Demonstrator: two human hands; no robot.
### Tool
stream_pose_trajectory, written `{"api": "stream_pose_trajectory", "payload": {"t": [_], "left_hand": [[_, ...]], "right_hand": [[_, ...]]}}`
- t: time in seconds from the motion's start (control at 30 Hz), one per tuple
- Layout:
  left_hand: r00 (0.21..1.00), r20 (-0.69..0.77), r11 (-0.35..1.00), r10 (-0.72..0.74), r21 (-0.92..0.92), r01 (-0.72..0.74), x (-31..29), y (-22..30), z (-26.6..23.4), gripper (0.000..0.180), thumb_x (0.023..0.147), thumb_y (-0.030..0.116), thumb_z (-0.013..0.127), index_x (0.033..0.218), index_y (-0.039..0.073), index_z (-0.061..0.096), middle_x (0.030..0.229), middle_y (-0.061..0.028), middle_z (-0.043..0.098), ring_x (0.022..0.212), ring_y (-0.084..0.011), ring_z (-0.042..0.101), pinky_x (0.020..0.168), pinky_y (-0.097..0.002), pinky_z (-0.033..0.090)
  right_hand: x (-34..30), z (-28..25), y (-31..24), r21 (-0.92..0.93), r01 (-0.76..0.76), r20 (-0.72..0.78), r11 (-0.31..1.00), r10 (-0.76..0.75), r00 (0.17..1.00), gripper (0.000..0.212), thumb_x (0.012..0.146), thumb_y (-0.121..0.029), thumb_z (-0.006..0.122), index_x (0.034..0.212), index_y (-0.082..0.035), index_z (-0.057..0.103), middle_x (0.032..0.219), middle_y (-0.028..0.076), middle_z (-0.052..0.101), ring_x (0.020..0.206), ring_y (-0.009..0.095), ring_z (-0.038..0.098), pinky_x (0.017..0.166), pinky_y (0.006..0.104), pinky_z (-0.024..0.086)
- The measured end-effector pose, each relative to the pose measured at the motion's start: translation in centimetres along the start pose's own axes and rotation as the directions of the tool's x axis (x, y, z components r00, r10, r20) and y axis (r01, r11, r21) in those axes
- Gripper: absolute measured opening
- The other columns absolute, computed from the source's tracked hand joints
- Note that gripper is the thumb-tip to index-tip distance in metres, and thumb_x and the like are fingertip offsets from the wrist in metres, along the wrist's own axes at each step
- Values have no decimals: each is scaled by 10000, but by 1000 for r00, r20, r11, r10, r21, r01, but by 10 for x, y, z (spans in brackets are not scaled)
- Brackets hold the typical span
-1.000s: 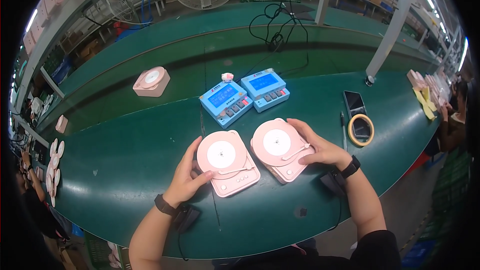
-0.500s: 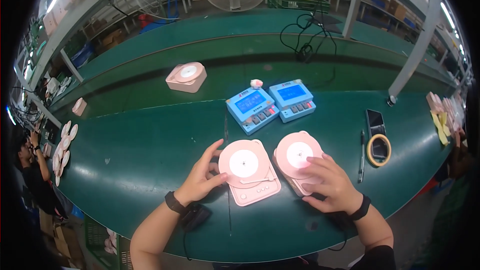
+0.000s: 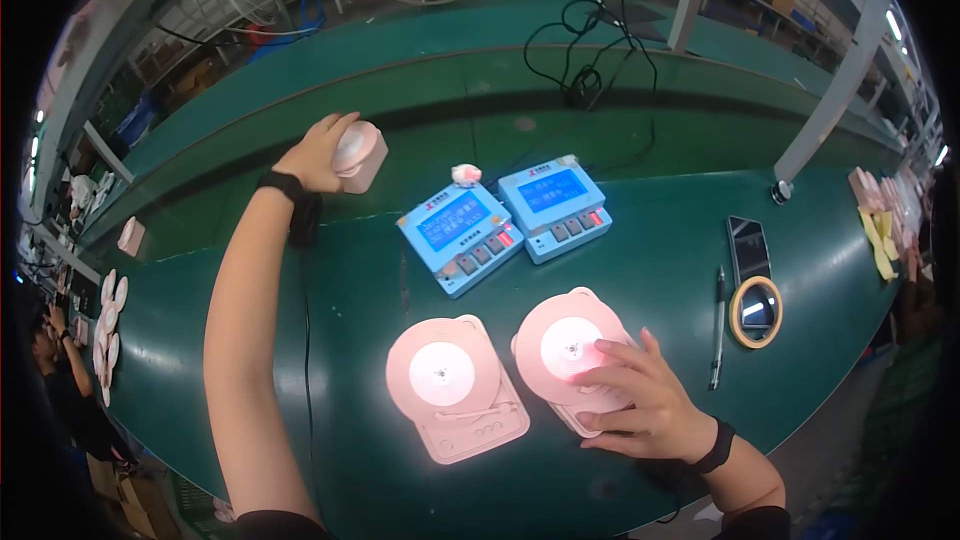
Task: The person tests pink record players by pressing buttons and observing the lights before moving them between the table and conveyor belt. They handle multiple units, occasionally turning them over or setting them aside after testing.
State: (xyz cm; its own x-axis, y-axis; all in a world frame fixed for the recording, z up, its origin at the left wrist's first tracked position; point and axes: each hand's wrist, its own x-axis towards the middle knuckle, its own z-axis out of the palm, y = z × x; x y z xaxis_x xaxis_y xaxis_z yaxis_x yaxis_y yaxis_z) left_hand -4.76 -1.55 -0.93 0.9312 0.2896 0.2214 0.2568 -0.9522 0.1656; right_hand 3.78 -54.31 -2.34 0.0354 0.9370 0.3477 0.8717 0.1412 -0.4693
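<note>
Two pink devices shaped like small record players lie on the green bench in front of me: a left one [image 3: 470,430] and a right one [image 3: 545,380], each with a white disc on top. My right hand [image 3: 640,400] grips the right one, fingertips over its disc and thumb by its lower edge. Far forward on the left, my left hand [image 3: 318,152] is closed round a third pink record-player device [image 3: 366,162], fingers over its top. No hand touches the left device. Two blue testers with lit screens, one left [image 3: 462,238] and one right [image 3: 552,208], stand beyond the pair.
At right lie a phone [image 3: 748,245], a tape roll [image 3: 737,312] and a pen [image 3: 718,330]. Cables [image 3: 590,60] lie on the far bench. Pink parts [image 3: 107,335] line the left edge, near another person [image 3: 70,370]. A metal post [image 3: 840,75] rises at right.
My left hand has left the left device and reached forward to the third one, which now looks turned. My right hand stays on the right device. The view has shifted.
</note>
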Motion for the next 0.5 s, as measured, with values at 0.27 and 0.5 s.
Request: {"api": "stream_pose_trajectory", "payload": {"t": [0.27, 0.5], "left_hand": [[998, 62, 970, -29, 242, 13, 20, 49, -3, 974, 484, 77, 776, 1377, 130, 392, 1243, -182, 488, 1190, -407, 470, 993, -426, 442], [962, -266, 986, -62, 134, 100, -79, 105, -55, 907, 469, 139, 761, 1314, 117, 431, 1122, -198, 501, 1019, -431, 552, 850, -439, 505]], "right_hand": [[-4, 8, 8, 24, -14, -50, 1000, 16, 999, 240, 631, -238, 870, 821, -187, 732, 1157, 53, 628, 1223, 314, 514, 1027, 617, 258], [-5, 11, 12, 77, 71, -125, 994, -61, 990, 242, 630, -200, 865, 827, -142, 738, 1140, 78, 626, 1137, 301, 550, 1005, 529, 342]]}}
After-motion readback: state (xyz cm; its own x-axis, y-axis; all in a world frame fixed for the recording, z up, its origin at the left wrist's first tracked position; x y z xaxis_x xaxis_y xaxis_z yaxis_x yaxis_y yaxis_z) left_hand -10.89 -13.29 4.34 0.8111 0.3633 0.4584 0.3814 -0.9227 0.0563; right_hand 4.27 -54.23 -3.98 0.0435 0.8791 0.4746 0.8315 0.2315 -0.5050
